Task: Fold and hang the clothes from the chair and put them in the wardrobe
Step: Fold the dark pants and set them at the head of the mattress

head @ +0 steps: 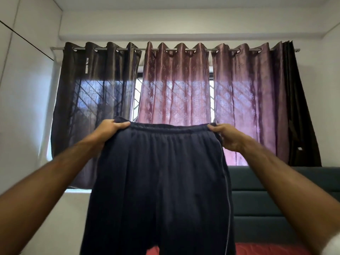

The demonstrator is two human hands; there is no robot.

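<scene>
Currently, item in hand: left hand (110, 129) pinches one end of the waistband; dark navy trousers (161, 181) hang unfolded, held up before the curtains (174, 89); right hand (226, 138) grips the other end. Folding not begun; chair and wardrobe out of view; bed (276, 249) below.

No readable text, labels or numbers; white tag (86, 65) on curtain (95, 100) illegible.

Curtains (174, 89) behind, headboard (276, 196) seemingly lower right.
</scene>
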